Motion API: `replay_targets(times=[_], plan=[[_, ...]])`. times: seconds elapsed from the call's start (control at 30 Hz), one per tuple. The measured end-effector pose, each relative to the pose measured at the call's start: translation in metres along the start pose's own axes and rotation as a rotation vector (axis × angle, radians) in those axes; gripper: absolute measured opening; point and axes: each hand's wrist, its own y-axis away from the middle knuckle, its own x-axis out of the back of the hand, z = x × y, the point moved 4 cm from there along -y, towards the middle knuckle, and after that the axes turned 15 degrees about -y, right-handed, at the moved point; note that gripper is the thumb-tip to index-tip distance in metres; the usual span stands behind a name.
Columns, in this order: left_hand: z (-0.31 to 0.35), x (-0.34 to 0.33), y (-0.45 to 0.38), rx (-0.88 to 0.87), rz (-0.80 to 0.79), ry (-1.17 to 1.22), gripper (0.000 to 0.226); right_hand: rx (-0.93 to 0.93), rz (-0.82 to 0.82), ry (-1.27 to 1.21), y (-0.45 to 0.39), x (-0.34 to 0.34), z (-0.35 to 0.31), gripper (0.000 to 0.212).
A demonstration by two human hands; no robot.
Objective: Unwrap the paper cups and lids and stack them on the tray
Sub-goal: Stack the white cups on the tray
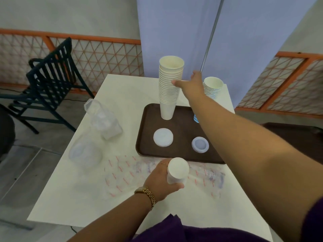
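Gripping upturned cups point(177, 172) over the table point(73, 189), left hand point(162, 182); right hand point(194, 84) open-fingered against the tall stack point(168, 91) on the tray point(181, 126).

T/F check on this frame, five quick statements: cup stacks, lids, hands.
1. The tall cup stack stands on the tray. True.
2. The right hand grips a lid. False: it touches the tall cup stack.
3. The left hand holds a short cup stack. True.
4. Three lids lie on the tray. False: two, a large lid and a small lid.
5. The smaller cup stack lies tipped over. False: it stands upright, behind the right arm.
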Motion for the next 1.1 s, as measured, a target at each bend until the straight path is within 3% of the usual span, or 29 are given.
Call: replay_targets(times=[0.1,0.2,0.37,0.67,0.8,0.97,1.1], plan=[[-0.001,-0.001,0.001,0.01,-0.015,0.024,0.08,-0.036,-0.049,0.058,0.038,0.013,0.019,0.083],[0.0,0.001,0.003,0.008,-0.012,0.052,0.081,-0.046,-0.209,0.181,0.087,0.021,0.031,0.06],[0.001,0.001,0.007,0.012,-0.007,0.072,0.083,0.009,-0.456,0.376,0.155,0.029,0.041,0.046],[-0.028,0.004,0.032,0.096,0.023,0.012,0.093,0.529,-0.874,1.563,0.232,-0.002,0.048,0.051],[-0.04,0.007,0.045,0.119,0.038,0.024,0.093,0.674,-0.967,1.913,0.253,-0.025,0.065,0.052],[-0.052,0.007,0.056,0.146,0.051,0.057,0.092,0.569,-0.921,2.32,0.254,-0.04,0.106,0.062],[-0.057,0.008,0.06,0.151,0.061,0.085,0.09,0.402,-0.923,2.378,0.243,-0.039,0.111,0.063]])
